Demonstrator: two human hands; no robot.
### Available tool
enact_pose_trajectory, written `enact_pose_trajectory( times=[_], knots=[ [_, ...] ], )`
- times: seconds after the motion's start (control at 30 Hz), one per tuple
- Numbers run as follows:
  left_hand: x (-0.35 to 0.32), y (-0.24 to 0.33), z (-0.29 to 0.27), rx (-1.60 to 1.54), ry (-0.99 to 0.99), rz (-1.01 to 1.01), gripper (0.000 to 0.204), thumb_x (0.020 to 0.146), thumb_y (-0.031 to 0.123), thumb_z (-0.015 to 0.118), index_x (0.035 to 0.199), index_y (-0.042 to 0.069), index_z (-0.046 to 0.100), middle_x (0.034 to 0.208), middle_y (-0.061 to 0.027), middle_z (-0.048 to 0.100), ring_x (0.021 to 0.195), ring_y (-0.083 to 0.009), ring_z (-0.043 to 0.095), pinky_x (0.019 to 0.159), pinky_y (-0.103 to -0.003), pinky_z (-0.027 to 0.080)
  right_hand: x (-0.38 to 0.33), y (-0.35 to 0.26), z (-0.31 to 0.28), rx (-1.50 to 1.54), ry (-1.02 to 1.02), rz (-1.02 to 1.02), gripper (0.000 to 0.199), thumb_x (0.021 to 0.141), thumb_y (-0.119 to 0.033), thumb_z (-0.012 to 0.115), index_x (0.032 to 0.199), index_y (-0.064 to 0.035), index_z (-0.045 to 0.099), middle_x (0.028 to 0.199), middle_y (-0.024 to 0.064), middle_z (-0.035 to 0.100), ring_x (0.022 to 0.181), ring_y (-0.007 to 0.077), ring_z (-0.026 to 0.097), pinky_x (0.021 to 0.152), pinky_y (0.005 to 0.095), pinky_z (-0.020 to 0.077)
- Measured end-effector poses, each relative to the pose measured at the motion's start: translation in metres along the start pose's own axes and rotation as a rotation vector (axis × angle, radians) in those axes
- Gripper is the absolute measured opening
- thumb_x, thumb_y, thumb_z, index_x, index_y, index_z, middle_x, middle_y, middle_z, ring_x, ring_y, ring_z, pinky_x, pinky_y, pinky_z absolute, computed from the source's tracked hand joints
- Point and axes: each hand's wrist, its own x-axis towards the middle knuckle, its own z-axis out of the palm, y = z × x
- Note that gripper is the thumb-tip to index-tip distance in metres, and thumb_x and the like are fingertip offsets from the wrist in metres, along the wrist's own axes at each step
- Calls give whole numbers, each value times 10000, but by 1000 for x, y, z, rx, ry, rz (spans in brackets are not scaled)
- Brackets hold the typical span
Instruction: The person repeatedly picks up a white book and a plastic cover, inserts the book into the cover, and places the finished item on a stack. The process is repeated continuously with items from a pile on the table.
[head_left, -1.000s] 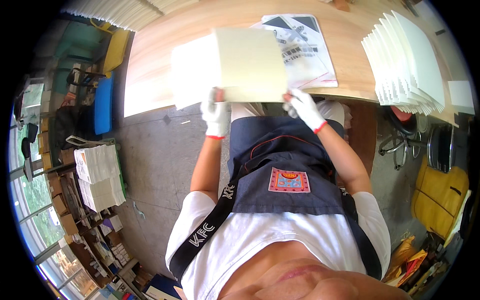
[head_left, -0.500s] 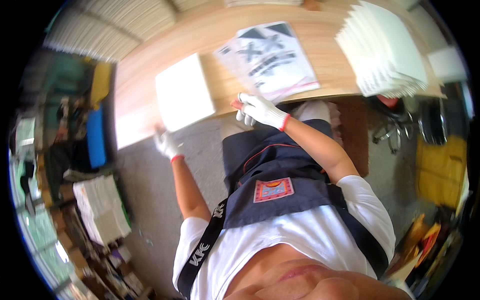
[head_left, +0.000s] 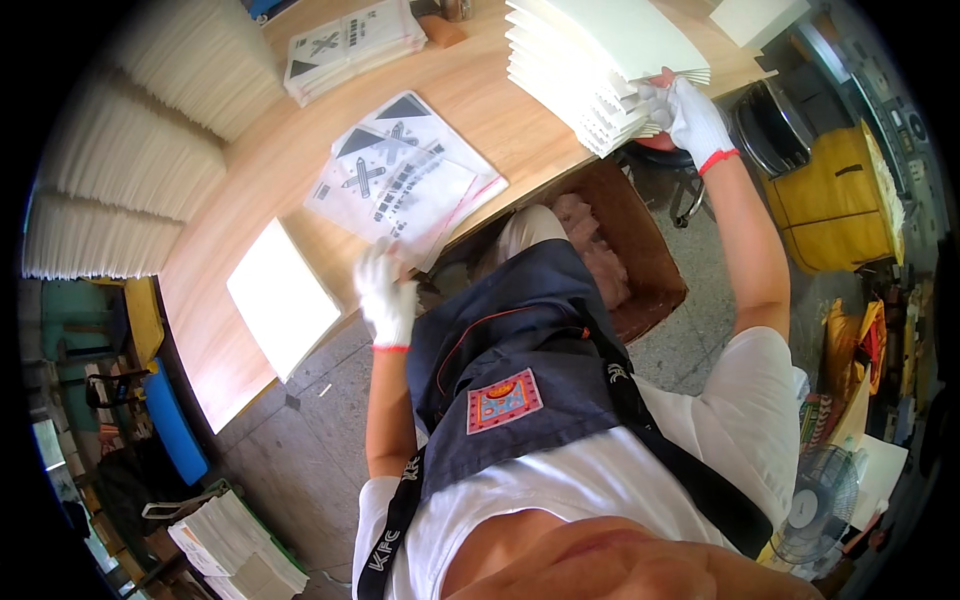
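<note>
My right hand [head_left: 690, 118], in a white fingerless-tipped glove with a red cuff, grips the near right corner of a bundle of white paper [head_left: 620, 45] stacked in fanned layers on the table. My left hand [head_left: 385, 300], gloved alike and slightly blurred, is at the table's near edge with its fingers extended and nothing visible in them. Just beyond its fingertips lie clear plastic bags [head_left: 415, 170] printed with dark pencil shapes, overlapping each other. To its left, a squared white paper pad [head_left: 285, 295] rests on the table near the front edge.
The wooden table [head_left: 240, 205] spans the front. Tall paper stacks [head_left: 130, 170] stand at far left; a packed pile of printed bags [head_left: 355, 45] lies at the back. Under the table sits a brown carton [head_left: 650, 270]. A yellow bag [head_left: 835, 205] and a fan [head_left: 815, 505] are at right.
My right hand has moved from the table's front edge out to the paper bundle on the right and taken hold of its corner. My left hand has come right, toward the plastic bags.
</note>
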Motion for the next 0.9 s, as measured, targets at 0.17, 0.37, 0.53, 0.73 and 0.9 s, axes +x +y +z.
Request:
enact_pose_trajectory(
  times=[0.17,0.37,0.53,0.73,0.9],
  knots=[
    [32,25,33,171,-389,-55,324,727,183,642,1038,126,573,1125,-92,553,1098,-296,485,929,-445,384,6,-8,14,217,59,-73,311,944,-215,422,1224,-86,383,874,150,618,613,176,599,463,224,501],
    [61,22,44,442,-657,-163,386,777,118,583,1149,174,499,1140,-75,525,1101,-288,495,810,-408,491,67,-20,-37,290,0,-45,291,946,-248,436,1087,-13,531,886,64,610,745,165,599,638,242,519],
    [54,1,42,269,-507,-193,350,720,91,575,1062,168,558,1070,-77,556,1013,-297,536,788,-414,485,47,-36,-26,94,-49,-271,203,920,-106,439,1052,18,530,877,91,594,745,168,593,598,257,506],
    [26,-13,27,111,-341,-320,330,675,90,580,999,149,579,978,-94,577,968,-299,540,775,-415,471,-66,39,31,-27,-217,-28,291,832,-103,545,1094,15,500,910,127,625,674,121,619,523,213,510],
    [17,-16,28,21,-247,-250,326,661,66,564,981,125,580,925,-114,588,882,-317,550,754,-409,460,-107,127,48,15,-430,476,440,766,-27,506,1197,44,451,1044,154,608,803,161,638,675,252,549]
  ],
)
